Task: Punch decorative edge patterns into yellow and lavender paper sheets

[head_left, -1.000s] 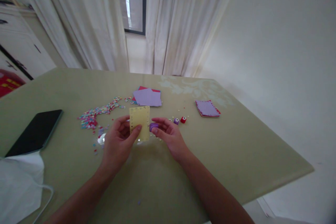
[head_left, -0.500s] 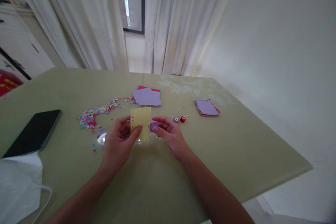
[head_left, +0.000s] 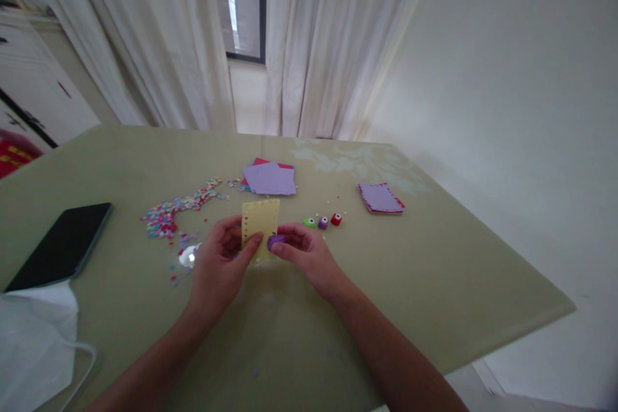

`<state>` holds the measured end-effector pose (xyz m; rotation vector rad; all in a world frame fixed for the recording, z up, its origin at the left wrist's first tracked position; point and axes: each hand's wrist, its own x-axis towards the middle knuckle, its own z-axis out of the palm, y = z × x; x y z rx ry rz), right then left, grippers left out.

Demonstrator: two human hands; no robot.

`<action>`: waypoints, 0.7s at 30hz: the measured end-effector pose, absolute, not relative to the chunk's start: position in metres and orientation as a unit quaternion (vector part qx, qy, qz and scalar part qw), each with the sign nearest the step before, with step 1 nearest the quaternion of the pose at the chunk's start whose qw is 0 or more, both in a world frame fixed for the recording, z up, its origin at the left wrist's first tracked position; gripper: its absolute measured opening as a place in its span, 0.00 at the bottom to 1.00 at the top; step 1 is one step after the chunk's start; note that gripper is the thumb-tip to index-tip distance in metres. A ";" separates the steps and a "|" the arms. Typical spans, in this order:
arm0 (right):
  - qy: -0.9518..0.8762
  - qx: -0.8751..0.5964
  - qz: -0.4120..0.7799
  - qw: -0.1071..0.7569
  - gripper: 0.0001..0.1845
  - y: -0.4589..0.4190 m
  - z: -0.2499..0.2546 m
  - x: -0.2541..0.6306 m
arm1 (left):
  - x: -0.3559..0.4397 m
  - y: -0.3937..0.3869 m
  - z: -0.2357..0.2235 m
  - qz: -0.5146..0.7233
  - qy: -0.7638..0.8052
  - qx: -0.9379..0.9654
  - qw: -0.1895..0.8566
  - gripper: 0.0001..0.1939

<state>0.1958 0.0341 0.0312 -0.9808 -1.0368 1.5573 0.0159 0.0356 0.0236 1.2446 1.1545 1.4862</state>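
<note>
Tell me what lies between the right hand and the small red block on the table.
In the head view, two small blocks lie between the right hand and the red block: a green one nearer the hand, then a purple one.

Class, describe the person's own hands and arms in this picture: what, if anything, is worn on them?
The left hand and right hand are gloveless. The left forearm and right forearm show no sleeves, watch or bracelet. Some fingers are partly hidden; no ring is visible.
</note>
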 end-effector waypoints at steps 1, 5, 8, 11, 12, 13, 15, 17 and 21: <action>-0.429 -0.406 0.640 0.492 0.23 0.034 0.032 0.196 | 0.016 0.035 0.024 0.595 0.463 0.496 0.432 0.26; -0.444 -0.412 0.639 0.474 0.16 0.032 0.034 0.196 | 0.017 0.035 0.023 0.596 0.462 0.491 0.436 0.25; -0.463 -0.411 0.645 0.447 0.15 0.031 0.036 0.198 | 0.018 0.035 0.023 0.596 0.464 0.494 0.431 0.25; -0.480 -0.416 0.638 0.436 0.16 0.031 0.037 0.198 | 0.018 0.035 0.023 0.594 0.469 0.495 0.426 0.25; -0.484 -0.416 0.634 0.436 0.17 0.031 0.037 0.198 | 0.018 0.035 0.023 0.594 0.469 0.495 0.427 0.25; -0.487 -0.415 0.633 0.435 0.17 0.031 0.037 0.198 | 0.018 0.035 0.023 0.595 0.469 0.494 0.427 0.25; -0.487 -0.408 0.638 0.435 0.18 0.031 0.036 0.198 | 0.017 0.035 0.024 0.595 0.466 0.496 0.428 0.24; -0.480 -0.401 0.646 0.437 0.19 0.031 0.036 0.197 | 0.017 0.035 0.024 0.597 0.465 0.496 0.426 0.23; -0.467 -0.387 0.659 0.444 0.19 0.031 0.034 0.195 | 0.017 0.034 0.024 0.596 0.465 0.496 0.428 0.24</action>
